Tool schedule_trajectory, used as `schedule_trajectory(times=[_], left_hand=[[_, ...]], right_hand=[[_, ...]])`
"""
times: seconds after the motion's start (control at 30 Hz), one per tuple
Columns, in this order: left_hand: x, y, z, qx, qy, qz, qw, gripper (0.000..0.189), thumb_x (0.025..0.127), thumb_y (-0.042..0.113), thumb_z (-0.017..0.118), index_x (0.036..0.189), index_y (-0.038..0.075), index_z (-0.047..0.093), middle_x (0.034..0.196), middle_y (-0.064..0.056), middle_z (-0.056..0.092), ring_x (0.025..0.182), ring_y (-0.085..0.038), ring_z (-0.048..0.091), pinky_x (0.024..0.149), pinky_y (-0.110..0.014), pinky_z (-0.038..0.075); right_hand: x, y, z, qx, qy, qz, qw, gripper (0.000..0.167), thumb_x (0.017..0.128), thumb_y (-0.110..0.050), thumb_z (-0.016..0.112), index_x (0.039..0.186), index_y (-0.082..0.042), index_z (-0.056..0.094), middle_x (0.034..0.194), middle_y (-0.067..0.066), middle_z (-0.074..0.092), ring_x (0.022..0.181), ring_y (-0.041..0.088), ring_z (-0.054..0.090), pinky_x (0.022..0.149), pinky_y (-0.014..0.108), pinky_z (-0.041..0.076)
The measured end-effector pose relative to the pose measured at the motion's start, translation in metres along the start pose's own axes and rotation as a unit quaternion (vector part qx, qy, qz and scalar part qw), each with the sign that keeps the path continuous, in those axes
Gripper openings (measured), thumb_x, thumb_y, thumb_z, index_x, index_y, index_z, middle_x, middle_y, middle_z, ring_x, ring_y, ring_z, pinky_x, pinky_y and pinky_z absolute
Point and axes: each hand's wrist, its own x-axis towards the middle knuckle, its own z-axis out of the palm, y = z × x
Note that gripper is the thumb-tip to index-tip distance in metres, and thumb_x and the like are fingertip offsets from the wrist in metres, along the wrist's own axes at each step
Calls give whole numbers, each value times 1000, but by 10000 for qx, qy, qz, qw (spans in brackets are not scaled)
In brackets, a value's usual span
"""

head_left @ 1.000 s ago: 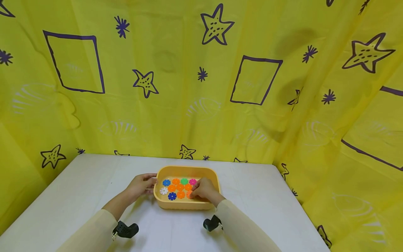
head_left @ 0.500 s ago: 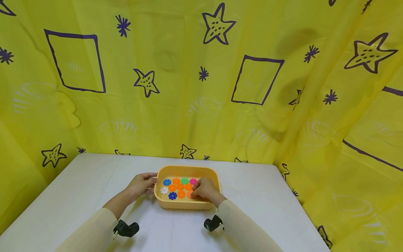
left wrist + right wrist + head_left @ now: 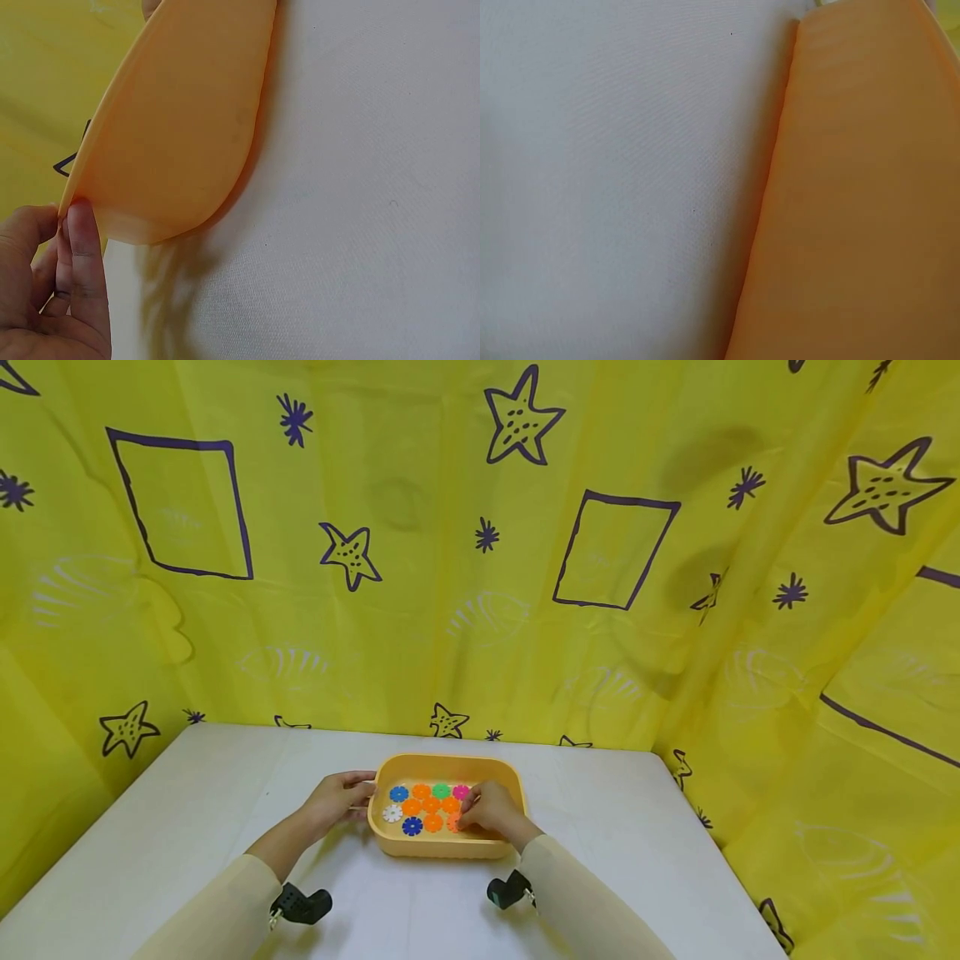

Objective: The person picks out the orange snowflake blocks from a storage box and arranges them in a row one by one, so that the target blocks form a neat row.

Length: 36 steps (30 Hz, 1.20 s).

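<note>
A yellow-orange plastic bin stands on the white table, with flat notched snowflake discs laid out on its floor. My left hand pinches the bin's left rim; in the left wrist view the thumb and fingers meet at the rim's edge. Inside the bin, at its right side, my right hand has its fingers curled down at an orange snowflake disc and pinches it. The hand hides part of that disc and the bin floor to its right. Only the bin's outer wall and the table show in the right wrist view.
Several other discs lie in the bin: a white one, a dark blue one, a green one, a pink one and more orange ones. A yellow patterned curtain closes off the table's back and sides.
</note>
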Motion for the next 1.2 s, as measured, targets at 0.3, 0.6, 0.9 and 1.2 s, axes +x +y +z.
schedule_trajectory(times=[0.3, 0.6, 0.9, 1.2], left_hand=[[0, 1, 0, 9, 7, -36, 10000, 46, 99, 13, 56, 139, -7, 47, 116, -21, 65, 79, -14, 63, 71, -28, 59], [1, 3, 1, -20, 14, -88, 10000, 45, 98, 12, 56, 139, -5, 48, 116, -20, 65, 78, -14, 63, 70, -25, 58], [1, 0, 0, 34, 52, -206, 9998, 45, 99, 13, 56, 140, -4, 48, 118, -20, 64, 79, -14, 62, 71, -26, 58], [2, -1, 1, -30, 86, -209, 9997, 46, 98, 12, 57, 140, -4, 48, 115, -19, 65, 73, -13, 62, 67, -24, 57]], right_hand=[[-3, -3, -3, 123, -124, 73, 9998, 19, 72, -2, 84, 84, -1, 69, 73, 4, 59, 62, 15, 50, 55, 19, 43], [-3, -4, -6, 112, -223, 200, 9995, 13, 77, -5, 81, 85, -2, 71, 77, 6, 65, 63, 14, 56, 58, 18, 49], [-5, -6, -9, 625, -358, 447, 9964, 12, 82, -3, 76, 92, 2, 71, 76, 7, 69, 60, 14, 64, 64, 25, 58], [-3, -5, -11, 766, -429, 654, 9940, 15, 85, -5, 74, 98, 2, 70, 79, 7, 70, 63, 15, 66, 68, 28, 59]])
